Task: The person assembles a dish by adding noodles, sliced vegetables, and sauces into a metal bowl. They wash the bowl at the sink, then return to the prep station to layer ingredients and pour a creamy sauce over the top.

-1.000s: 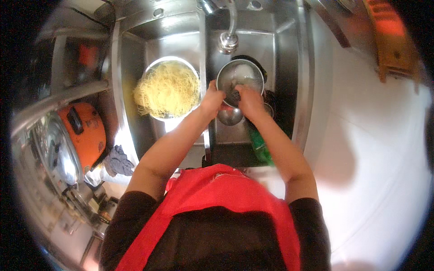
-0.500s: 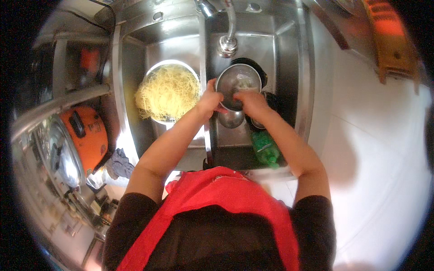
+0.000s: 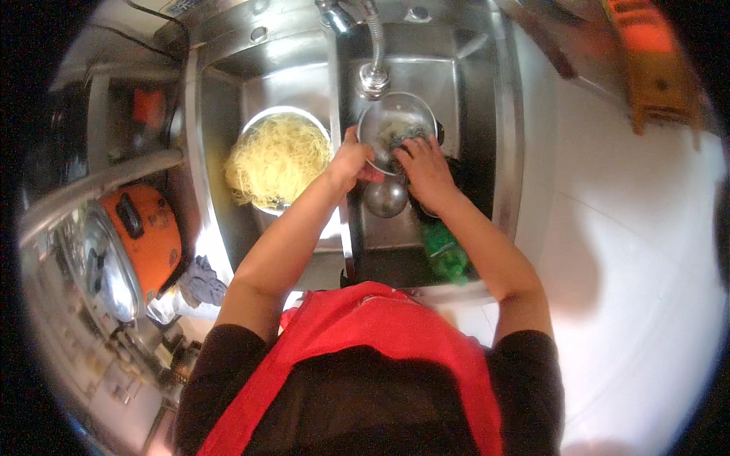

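Observation:
My left hand (image 3: 353, 161) grips the left rim of a round metal bowl (image 3: 380, 115), tilted over the right basin of a steel sink. My right hand (image 3: 426, 171) reaches over the bowl's near right side, its fingers bent inside against something dark and greyish that I cannot make out. Pale suds or wet matter lie on the bowl's inner surface. Just beyond its far rim hangs the tap's spray head (image 3: 374, 80). A smaller round metal vessel (image 3: 385, 197) sits below the bowl, near my left hand.
In the left basin, a white-rimmed container heaped with thin yellow noodles (image 3: 277, 163). A green plastic bottle (image 3: 446, 254) lies under my right forearm, beside dark cookware. The steel divider (image 3: 340, 99) separates the basins. Left of the sink stands an orange appliance (image 3: 148, 235) with a grey cloth (image 3: 202, 281) nearby.
The bowl has shifted slightly away and to the left, showing more of the vessel beneath. My right hand has turned, its fingers now stretched further over the bowl's inside.

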A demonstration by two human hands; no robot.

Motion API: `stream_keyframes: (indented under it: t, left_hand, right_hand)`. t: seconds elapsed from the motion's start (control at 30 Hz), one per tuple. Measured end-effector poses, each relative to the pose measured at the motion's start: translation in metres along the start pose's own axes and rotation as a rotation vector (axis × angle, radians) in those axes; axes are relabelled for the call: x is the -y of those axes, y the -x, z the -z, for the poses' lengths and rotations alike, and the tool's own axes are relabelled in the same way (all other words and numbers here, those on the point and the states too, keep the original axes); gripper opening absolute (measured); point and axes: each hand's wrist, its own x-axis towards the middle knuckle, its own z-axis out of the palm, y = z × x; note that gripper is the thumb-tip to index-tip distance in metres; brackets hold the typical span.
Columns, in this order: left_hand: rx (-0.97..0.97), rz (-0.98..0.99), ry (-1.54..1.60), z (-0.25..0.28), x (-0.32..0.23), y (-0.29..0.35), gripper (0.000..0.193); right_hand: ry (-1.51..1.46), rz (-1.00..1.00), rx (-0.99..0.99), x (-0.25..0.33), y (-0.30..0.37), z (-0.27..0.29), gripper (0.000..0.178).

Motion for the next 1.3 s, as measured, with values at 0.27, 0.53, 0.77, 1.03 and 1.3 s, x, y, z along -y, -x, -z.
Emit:
stream_keyframes:
  t: [0.27, 0.53, 0.77, 1.03, 1.3]
  left_hand:
    - [0.068, -0.071, 0.092, 0.0, -0.016, 0.005, 0.075]
    - [0.433, 0.066, 0.664, 0.01, -0.003, 0.011, 0.038]
    - [0.46, -0.162, 0.187, -0.014, -0.012, 0.029, 0.026]
    - [0.388, -0.241, 0.077, -0.015, 0.0, 0.014, 0.019]
    - [0.481, -0.117, 0.152, -0.021, -0.022, 0.05, 0.019]
  right_hand:
    - [-0.884, -0.571, -0.028, 0.004, 0.005, 0.025, 0.038]
    - [-2.084, -1.072, -0.255, -0.031, 0.025, 0.019, 0.051]
    - [-1.228, -0.603, -0.323, -0.04, -0.01, 0.001, 0.045]
    - [-0.373, -0.205, -0.329, 0.057, -0.02, 0.031, 0.037]
    - [-1.77, -0.884, 0.018, -0.053, -0.037, -0.003, 0.032]
